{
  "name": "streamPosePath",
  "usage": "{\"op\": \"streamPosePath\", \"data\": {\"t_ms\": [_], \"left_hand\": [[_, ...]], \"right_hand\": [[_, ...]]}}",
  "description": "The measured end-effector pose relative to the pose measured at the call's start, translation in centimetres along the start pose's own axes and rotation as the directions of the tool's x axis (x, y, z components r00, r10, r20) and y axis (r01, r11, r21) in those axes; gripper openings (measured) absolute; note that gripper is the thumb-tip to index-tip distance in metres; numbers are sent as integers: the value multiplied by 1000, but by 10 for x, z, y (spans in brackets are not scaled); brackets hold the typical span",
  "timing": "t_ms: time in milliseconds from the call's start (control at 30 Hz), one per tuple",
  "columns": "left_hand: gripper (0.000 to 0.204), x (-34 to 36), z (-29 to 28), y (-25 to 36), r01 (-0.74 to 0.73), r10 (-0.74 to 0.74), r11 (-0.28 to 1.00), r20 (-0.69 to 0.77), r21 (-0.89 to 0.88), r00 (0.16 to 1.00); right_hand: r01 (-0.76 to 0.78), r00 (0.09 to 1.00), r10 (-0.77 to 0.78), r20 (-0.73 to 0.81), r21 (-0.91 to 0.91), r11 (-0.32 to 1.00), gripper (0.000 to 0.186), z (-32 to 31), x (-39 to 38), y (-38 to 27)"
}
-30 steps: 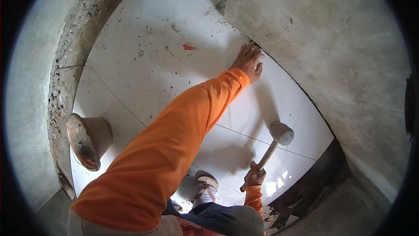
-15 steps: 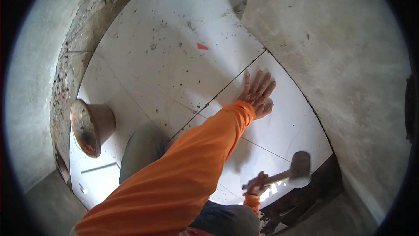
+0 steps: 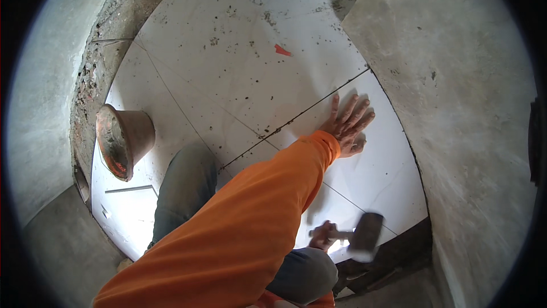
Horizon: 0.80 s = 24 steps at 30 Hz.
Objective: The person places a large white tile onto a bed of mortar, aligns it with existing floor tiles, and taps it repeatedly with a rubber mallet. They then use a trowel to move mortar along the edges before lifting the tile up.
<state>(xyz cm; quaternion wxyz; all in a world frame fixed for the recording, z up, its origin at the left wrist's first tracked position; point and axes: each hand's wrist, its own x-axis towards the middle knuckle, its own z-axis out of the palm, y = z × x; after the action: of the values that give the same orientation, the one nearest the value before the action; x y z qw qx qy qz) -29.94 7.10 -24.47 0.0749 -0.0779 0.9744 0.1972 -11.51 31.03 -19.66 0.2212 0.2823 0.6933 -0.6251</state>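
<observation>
My left hand lies flat with its fingers spread on a white floor tile, close to the dark joint on its far side. My right hand is wrapped round the short handle of a rubber mallet. The mallet's dark grey head is slightly blurred, over the tile's near right part beside the dark gap. Whether the head touches the tile, I cannot tell. My orange left sleeve crosses the middle and hides part of the floor.
A mortar-stained bucket lies tipped at the left. A red scrap and dark crumbs are scattered on the far tiles. Bare cement walls rise on both sides. A dark untiled strip runs at the lower right, beside my knee.
My right hand and the mallet have shifted left in the picture, the mallet head lower. The view has moved a little; my left hand stays flat on the tile.
</observation>
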Motion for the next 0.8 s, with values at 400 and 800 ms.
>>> {"op": "streamPosePath", "data": {"t_ms": [400, 800], "left_hand": [[64, 6, 0, -6, -2, 1, 1000, -56, -27, 998], [63, 7, -5, -5, -18, 18, 999, -16, -26, 1000]], "right_hand": [[16, 1000, -13, 10, -430, 903, 32, -32, 34, 18], [-170, 983, 174, -57, -633, 755, 27, -13, 16, -27]]}}
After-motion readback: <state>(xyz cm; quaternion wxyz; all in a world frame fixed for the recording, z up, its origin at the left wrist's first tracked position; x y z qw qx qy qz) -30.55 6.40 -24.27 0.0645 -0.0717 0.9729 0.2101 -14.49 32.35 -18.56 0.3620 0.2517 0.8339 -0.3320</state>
